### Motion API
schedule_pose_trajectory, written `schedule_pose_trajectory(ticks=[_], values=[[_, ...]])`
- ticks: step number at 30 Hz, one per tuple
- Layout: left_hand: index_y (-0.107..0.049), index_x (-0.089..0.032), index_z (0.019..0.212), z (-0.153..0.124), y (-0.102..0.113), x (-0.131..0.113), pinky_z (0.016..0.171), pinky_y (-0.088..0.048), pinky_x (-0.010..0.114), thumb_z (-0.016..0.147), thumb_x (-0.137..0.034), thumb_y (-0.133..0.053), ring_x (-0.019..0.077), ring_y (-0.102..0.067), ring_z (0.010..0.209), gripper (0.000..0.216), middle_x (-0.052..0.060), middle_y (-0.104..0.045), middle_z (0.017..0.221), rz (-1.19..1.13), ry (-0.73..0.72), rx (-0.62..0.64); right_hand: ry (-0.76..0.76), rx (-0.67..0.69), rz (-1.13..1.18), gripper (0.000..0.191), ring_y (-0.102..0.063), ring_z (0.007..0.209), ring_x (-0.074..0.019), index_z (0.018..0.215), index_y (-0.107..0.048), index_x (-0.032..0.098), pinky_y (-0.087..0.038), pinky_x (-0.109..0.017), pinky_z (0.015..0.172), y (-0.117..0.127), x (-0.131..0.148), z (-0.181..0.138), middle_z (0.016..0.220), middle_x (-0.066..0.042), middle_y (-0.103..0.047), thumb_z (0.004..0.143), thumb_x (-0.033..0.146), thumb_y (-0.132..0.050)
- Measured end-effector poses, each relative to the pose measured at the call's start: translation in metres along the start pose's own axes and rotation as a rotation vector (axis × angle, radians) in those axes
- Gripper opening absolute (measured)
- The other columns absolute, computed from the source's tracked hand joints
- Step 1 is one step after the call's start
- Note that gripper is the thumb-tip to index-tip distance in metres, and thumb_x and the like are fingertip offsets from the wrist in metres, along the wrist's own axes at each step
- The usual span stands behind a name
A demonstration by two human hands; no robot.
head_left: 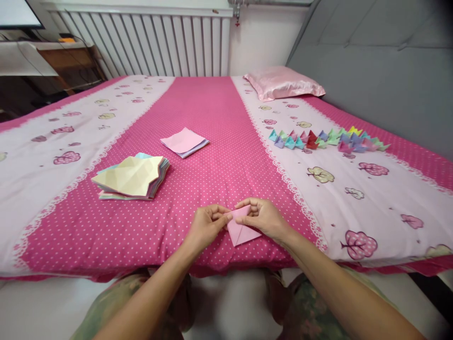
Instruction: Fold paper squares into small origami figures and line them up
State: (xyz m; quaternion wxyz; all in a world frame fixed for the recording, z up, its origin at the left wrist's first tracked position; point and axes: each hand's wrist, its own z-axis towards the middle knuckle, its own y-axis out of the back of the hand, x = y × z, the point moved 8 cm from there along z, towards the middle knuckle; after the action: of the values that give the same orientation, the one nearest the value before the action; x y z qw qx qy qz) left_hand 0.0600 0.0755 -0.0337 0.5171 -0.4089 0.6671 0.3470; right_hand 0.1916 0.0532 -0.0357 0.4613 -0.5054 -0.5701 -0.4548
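Note:
Both hands meet over a small folded pink paper [241,230] near the front edge of the bed. My left hand [207,224] pinches the paper's left upper corner with curled fingers. My right hand [262,217] grips its upper right part, fingers bent over the fold. The paper lies partly on the pink dotted bedspread [198,118], folded into a pointed shape.
A stack of creased coloured sheets [132,178] lies to the left, a smaller flat pink stack [184,141] further back. A row of several folded paper figures [327,138] sits at the right. A pink pillow [283,82], grey headboard [375,66] and radiator [148,42] stand behind.

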Motion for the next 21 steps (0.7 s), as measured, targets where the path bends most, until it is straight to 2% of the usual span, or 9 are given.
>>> schedule_pose_trajectory(ticks=[6,11,16,21], values=[[-0.061,-0.011,0.07,-0.0002,-0.0003,-0.0018,0.045,-0.036,0.018,0.059,-0.035,-0.072,0.0068,-0.049,0.044,0.029,-0.002,-0.057,0.048,-0.03,0.038,-0.001,0.003,-0.01,0.033,0.029,-0.056,0.053,-0.0097,0.088,-0.061,0.014,-0.041,-0.02,0.049,0.0002,0.0036,-0.0016,0.064,-0.001,-0.063,0.065,0.03,-0.069],[-0.062,-0.011,0.071,0.0011,0.0015,-0.0016,0.045,-0.037,0.018,0.063,-0.035,-0.068,0.0072,-0.05,0.044,0.026,-0.001,-0.057,0.048,-0.02,0.049,-0.006,-0.014,-0.006,0.036,0.03,-0.054,0.046,-0.0084,0.088,-0.06,0.014,-0.041,-0.019,0.044,0.003,0.0047,-0.0013,0.057,0.001,-0.06,0.066,0.033,-0.068],[-0.061,-0.011,0.072,0.0021,0.0013,0.0006,0.045,-0.036,0.018,0.066,-0.035,-0.065,0.0072,-0.05,0.044,0.026,-0.001,-0.057,0.05,-0.016,0.034,0.009,-0.033,-0.038,0.084,0.032,-0.054,0.046,-0.008,0.084,-0.06,0.013,-0.042,-0.02,0.045,0.0071,0.0035,-0.0008,0.058,0.002,-0.06,0.062,0.033,-0.072],[-0.062,-0.01,0.075,0.0015,0.0008,0.0055,0.043,-0.031,0.018,0.063,-0.036,-0.069,0.0061,-0.046,0.043,0.03,-0.001,-0.058,0.051,0.037,0.045,0.014,-0.029,-0.044,0.065,0.03,-0.055,0.046,-0.0086,0.082,-0.059,0.014,-0.043,-0.019,0.045,0.0059,0.004,-0.0021,0.055,0.003,-0.059,0.063,0.033,-0.071]])
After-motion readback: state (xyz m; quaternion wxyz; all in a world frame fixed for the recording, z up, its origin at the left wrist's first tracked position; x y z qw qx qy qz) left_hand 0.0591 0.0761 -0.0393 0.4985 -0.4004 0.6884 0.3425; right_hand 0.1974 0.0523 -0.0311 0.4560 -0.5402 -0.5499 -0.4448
